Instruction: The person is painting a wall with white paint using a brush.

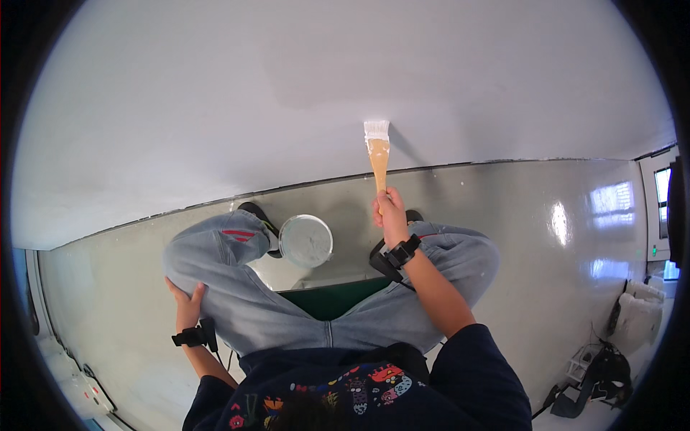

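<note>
My right hand (pixel 389 211) is closed around the wooden handle of a flat paintbrush (pixel 379 153). The brush points away from me, its bristles coated in white paint and at the pale wall (pixel 323 81); white smears mark the upper handle. A shadow of the brush falls on the wall to its right. My left hand (pixel 186 293) rests on the side of my left thigh, fingers spread, with no object seen in it. Between my feet, beside my left shoe, stands a round tub (pixel 306 241) with whitish contents.
A dark gap (pixel 302 184) runs along the wall's foot above the glossy floor (pixel 517 215). I sit on a green seat (pixel 329 299). At the lower right are a black bag (pixel 609 372) and a white rack. White items lie at the lower left, and a door stands far right.
</note>
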The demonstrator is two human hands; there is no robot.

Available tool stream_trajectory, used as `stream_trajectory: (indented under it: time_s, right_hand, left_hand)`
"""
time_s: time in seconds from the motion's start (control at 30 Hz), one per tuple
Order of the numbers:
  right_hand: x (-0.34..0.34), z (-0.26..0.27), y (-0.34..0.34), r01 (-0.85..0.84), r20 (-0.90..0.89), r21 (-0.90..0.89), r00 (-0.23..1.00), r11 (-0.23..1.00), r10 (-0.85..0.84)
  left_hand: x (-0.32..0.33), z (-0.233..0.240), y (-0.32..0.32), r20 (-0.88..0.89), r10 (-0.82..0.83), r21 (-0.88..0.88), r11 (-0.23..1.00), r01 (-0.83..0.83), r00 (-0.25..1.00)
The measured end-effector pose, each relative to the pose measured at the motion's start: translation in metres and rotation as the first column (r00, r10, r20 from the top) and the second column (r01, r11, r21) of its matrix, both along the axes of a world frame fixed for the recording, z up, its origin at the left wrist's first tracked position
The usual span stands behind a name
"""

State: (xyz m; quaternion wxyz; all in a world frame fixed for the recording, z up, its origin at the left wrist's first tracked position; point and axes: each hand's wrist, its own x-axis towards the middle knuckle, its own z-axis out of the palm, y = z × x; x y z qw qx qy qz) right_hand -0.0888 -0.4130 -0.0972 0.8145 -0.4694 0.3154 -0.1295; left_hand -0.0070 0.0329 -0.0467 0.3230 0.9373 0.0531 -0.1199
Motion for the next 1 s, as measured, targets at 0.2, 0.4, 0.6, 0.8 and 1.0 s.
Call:
stream_trajectory:
  time_s: [0.2,0.4,0.6,0.8,1.0]
  right_hand:
    - [0.007,0.001,-0.002,-0.045,-0.058,0.023,0.997,0.999,0.046]
    - [0.0,-0.006,-0.011,-0.013,-0.111,-0.042,0.994,0.999,0.008]
    - [-0.024,-0.008,-0.022,0.155,-0.134,-0.008,0.979,0.988,-0.155]
    - [-0.02,0.006,-0.025,0.123,-0.046,-0.099,0.991,0.987,-0.128]
    - [-0.01,0.003,-0.032,0.096,-0.121,-0.09,0.987,0.991,-0.106]
  left_hand:
    - [0.0,-0.017,0.017,0.034,0.004,-0.001,1.0,-0.004,0.999]
    - [0.001,-0.01,0.01,0.036,-0.012,-0.021,1.0,0.012,0.999]
    - [-0.002,0.008,-0.007,0.01,-0.011,-0.003,1.0,0.011,1.0]
    - [-0.004,0.015,-0.012,-0.024,-0.004,0.031,1.0,0.005,1.0]
    - [-0.005,0.016,-0.013,-0.067,0.032,0.002,1.0,-0.031,0.997]
